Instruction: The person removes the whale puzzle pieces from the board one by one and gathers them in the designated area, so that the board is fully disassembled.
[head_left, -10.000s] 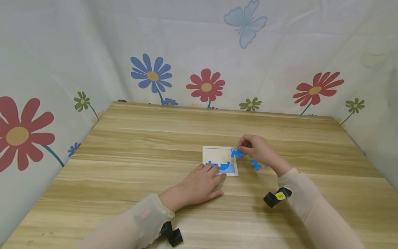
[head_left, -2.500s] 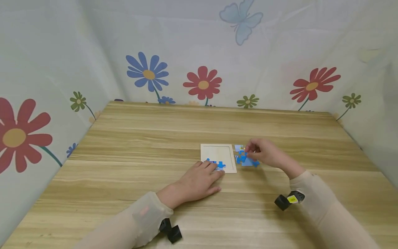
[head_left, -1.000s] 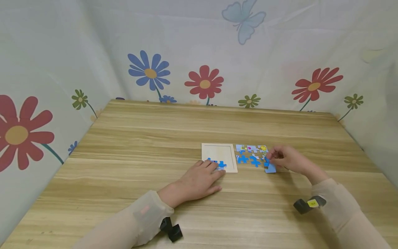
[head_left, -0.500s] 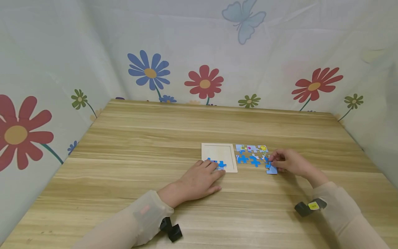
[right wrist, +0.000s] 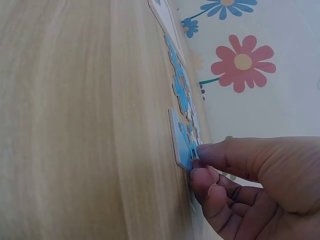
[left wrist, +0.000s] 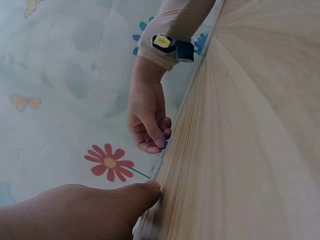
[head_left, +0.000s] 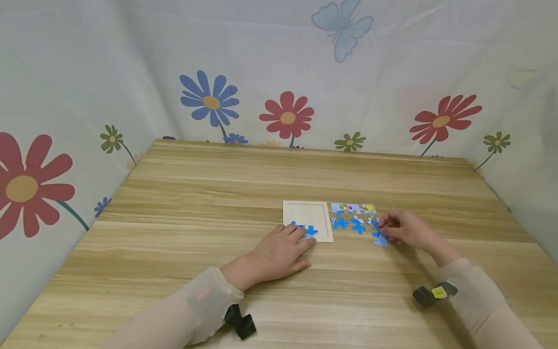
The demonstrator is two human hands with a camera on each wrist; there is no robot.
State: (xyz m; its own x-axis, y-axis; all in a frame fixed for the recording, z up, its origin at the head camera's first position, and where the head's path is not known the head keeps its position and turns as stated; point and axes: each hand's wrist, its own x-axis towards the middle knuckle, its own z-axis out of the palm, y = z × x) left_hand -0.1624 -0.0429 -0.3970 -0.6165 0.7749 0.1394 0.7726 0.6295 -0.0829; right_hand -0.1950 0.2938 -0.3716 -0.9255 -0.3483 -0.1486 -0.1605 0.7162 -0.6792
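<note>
My left hand [head_left: 276, 254] rests palm down with its fingers extended over the near left corner of a square wooden puzzle tray [head_left: 305, 214]. Blue puzzle pieces [head_left: 311, 230] lie along the tray's near side, partly hidden under those fingers. To the tray's right, thumb and fingertips of my right hand [head_left: 403, 229] pinch the right edge of a blue corner puzzle piece [head_left: 380, 240]. The right wrist view shows this corner piece [right wrist: 181, 142] low at the tabletop, straight edges outward. In the left wrist view, the right hand [left wrist: 147, 117] appears beyond the left thumb [left wrist: 145, 194].
Loose puzzle pieces lie in two rows between tray and right hand: pale ones with a yellow sun [head_left: 369, 208] at the back, blue ones [head_left: 358, 226] in front. A flowered curtain [head_left: 261, 63] hangs behind the wooden table [head_left: 196, 194].
Since ten seconds ago, pieces have left the tray's right side and lie in rows beside it. Lately the right hand shifted the corner piece slightly right and nearer. The left hand stays put.
</note>
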